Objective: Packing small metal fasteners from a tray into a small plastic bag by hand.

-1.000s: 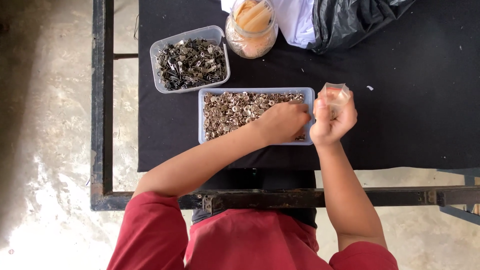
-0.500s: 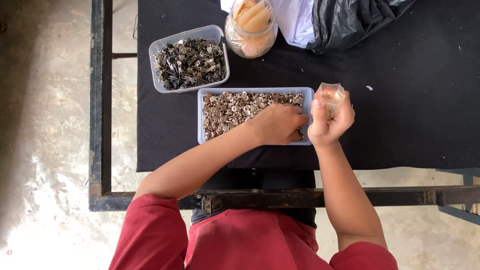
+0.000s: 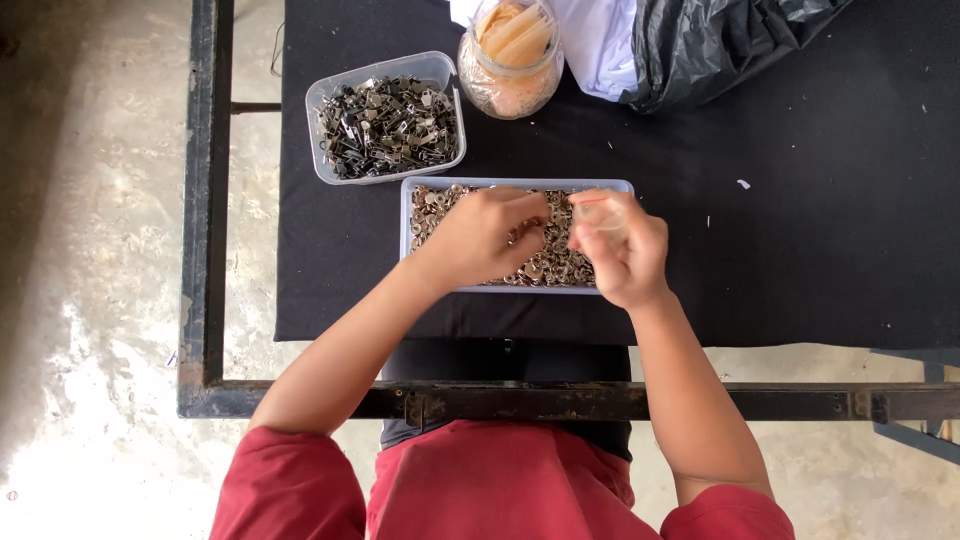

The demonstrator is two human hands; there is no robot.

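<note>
A shallow clear tray (image 3: 406,240) full of small silvery metal pieces (image 3: 548,266) lies on the black tablecloth in front of me. My left hand (image 3: 478,236) rests in the middle of the tray, fingers curled down and pinching into the pieces. My right hand (image 3: 625,256) hovers over the tray's right end and grips a small clear plastic bag (image 3: 598,212) by its mouth. The fingertips of both hands almost meet above the pieces.
Behind the tray stands a clear tub (image 3: 322,128) of dark metal clips, with a glass jar (image 3: 512,86) of orange-tan strips to its right. White cloth (image 3: 600,40) and a black plastic bag (image 3: 720,45) lie at the back. A rusty metal frame (image 3: 200,220) edges the table.
Both hands have shifted left. The right hand brought the small bag from beside the tray's right end to over the pieces, and the left hand slid toward the tray's middle.
</note>
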